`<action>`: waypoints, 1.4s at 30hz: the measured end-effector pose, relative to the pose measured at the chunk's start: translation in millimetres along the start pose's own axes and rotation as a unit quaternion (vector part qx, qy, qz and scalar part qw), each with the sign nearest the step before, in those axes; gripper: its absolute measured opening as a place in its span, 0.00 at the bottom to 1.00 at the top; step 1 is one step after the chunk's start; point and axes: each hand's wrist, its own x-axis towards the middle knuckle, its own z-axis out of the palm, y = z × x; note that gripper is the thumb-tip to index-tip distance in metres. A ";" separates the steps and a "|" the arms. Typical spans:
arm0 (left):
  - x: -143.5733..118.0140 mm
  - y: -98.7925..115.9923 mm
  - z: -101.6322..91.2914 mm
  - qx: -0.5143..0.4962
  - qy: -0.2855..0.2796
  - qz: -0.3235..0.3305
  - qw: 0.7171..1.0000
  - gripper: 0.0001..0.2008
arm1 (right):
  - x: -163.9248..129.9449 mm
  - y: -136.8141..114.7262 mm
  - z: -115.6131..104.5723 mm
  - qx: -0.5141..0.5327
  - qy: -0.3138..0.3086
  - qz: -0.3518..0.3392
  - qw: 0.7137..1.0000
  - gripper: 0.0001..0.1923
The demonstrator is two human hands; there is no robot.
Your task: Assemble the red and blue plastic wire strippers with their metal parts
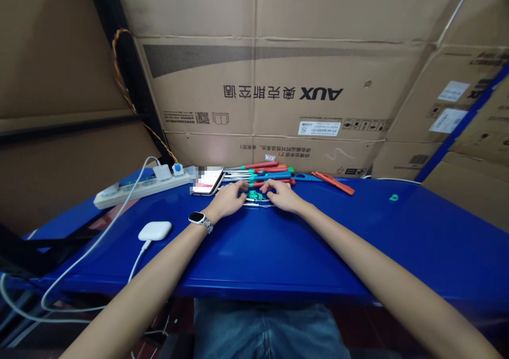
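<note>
My left hand [228, 199] rests on the blue table with its fingers curved and a gap between thumb and forefinger. Opposite it, my right hand [285, 195] has bent fingers, also with thumb and forefinger apart. Several small green pieces [254, 195] lie between my fingertips; whether either hand touches them is unclear. Behind both hands is a row of screwdrivers [260, 165] with red and green handles, along with blue tools [278, 175]. Thin metal rods [251, 205] lie just in front of the green pieces. A phone [209, 181] with a lit screen is beside my left hand.
Orange pry tools [334, 183] and a small green piece [393, 197] lie to the right. On the left are a white power strip [139, 186], a white earbud case [155, 230] and a trailing white cable [97, 241]. Cardboard [278, 62] walls the table's back.
</note>
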 end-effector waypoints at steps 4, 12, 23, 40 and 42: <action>-1.5 2.5 -2.1 0.005 0.021 0.011 1.000 0.16 | -14.5 7.6 -18.9 -0.032 0.023 -0.007 0.999 0.11; 21.2 56.9 8.7 0.062 0.008 0.150 0.987 0.12 | -44.6 68.3 -75.2 -0.096 0.073 0.028 0.992 0.14; 107.7 130.6 60.3 0.161 -0.017 0.202 0.966 0.10 | -48.6 120.1 -111.1 -0.318 0.168 0.199 0.912 0.26; 146.1 173.5 117.8 0.184 -0.004 0.208 0.961 0.13 | -63.0 156.1 -117.2 -0.187 0.175 0.237 0.937 0.22; 147.4 172.8 117.7 0.186 -0.005 0.206 0.961 0.13 | -64.3 159.2 -117.9 -0.172 0.172 0.225 0.943 0.23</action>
